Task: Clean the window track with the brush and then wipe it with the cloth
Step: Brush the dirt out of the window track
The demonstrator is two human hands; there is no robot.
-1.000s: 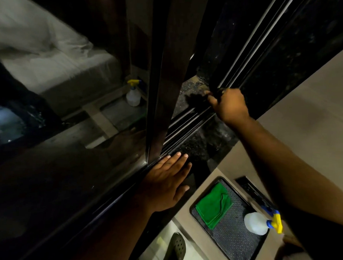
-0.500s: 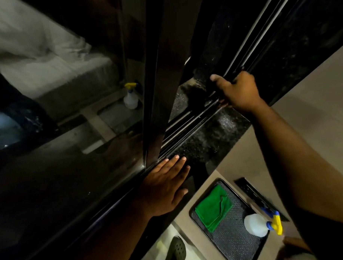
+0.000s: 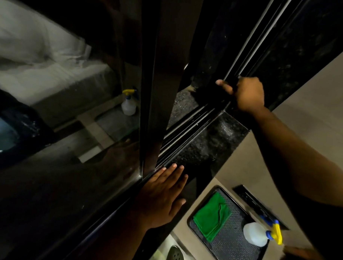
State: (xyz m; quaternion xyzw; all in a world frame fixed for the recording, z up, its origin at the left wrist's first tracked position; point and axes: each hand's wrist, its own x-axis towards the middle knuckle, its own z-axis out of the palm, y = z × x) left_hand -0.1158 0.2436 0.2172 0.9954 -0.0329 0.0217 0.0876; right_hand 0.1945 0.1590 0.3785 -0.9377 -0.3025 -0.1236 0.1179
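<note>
The window track (image 3: 186, 128) runs diagonally as dark metal rails beside a speckled black stone sill (image 3: 209, 142). My right hand (image 3: 245, 93) is fisted over the rails farther along, thumb stretched out. It grips a dark brush (image 3: 227, 87) that is almost wholly hidden in shadow. My left hand (image 3: 162, 195) lies flat with fingers spread on the sill at the foot of the sliding window frame (image 3: 154, 90). The folded green cloth (image 3: 212, 218) lies on a black tray (image 3: 232, 248) at lower right, apart from both hands.
A white spray bottle (image 3: 256, 234) with a yellow and blue trigger lies on the tray's right side. A dark slot (image 3: 250, 200) is set in the beige counter beside it. The glass (image 3: 70, 107) mirrors the bottle and a bed. A perforated shoe (image 3: 175, 256) is on the floor below.
My right hand has slid farther along the track, away from me, mostly in the first half second. My left hand has stayed flat in the same spot.
</note>
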